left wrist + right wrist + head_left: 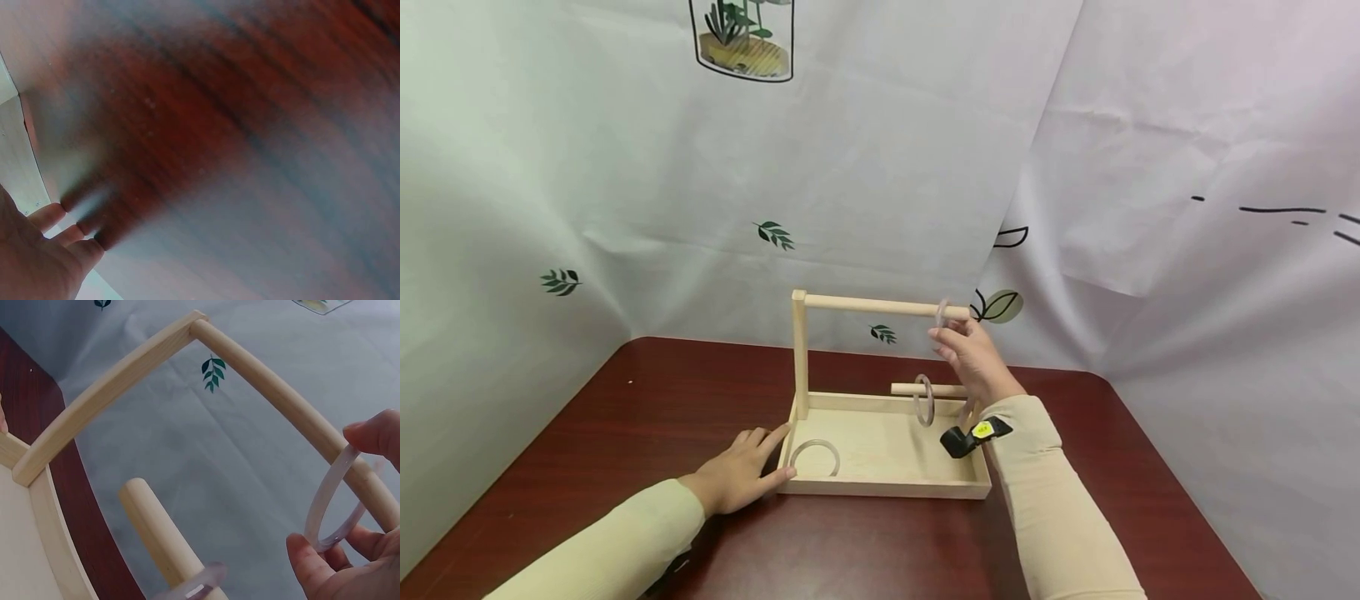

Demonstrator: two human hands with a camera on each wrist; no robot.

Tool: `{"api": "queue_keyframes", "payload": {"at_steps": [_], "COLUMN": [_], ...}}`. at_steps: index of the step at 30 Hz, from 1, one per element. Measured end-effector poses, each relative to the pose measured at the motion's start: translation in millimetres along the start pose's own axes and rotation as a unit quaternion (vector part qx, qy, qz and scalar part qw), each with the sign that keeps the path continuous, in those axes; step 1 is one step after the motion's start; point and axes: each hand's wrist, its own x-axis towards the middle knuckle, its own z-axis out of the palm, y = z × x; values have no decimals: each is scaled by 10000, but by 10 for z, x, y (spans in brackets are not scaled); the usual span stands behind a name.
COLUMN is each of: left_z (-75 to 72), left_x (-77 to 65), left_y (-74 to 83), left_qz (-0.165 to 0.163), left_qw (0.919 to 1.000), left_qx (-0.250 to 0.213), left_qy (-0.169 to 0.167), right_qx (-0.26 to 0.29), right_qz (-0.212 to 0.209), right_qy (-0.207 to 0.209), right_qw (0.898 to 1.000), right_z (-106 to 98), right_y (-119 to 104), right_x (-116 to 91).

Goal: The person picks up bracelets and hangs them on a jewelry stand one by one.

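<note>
Head: right hand grips ring round upper rod, at hand's 11 o'clock; left hand, fingers spread, touches tray, ring at 2 o'clock. Left wrist: hand, 8 o'clock. Right wrist: gripped ring, 4 o'clock.

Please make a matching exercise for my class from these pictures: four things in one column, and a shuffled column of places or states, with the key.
Column 1
1. upper rod
2. tray
3. left hand
4. lower rod

Column 2
A. touches the wooden rim at its left end
B. passes through the held ring, which the right hand pinches
C. carries the hanging ring, untouched by either hand
D. has the loose ring lying inside it

Pairs: 1-B, 2-D, 3-A, 4-C
</note>
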Motion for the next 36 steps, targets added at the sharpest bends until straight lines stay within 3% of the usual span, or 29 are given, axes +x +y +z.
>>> {"api": "queue_keyframes", "payload": {"at_steps": [7,36], "left_z": [-3,18], "left_x": [-4,6], "left_y": [7,-10], "left_qz": [-1,14], "left_qw": [10000,9999], "left_qx": [-6,116], "left_qy": [-21,14], "right_qx": [462,1209], "right_qz": [176,506], "right_qy": [-93,-526], "right_qw": [9987,9900], "right_z": [78,347], "right_y": [59,130], "right_x": [15,93]}}
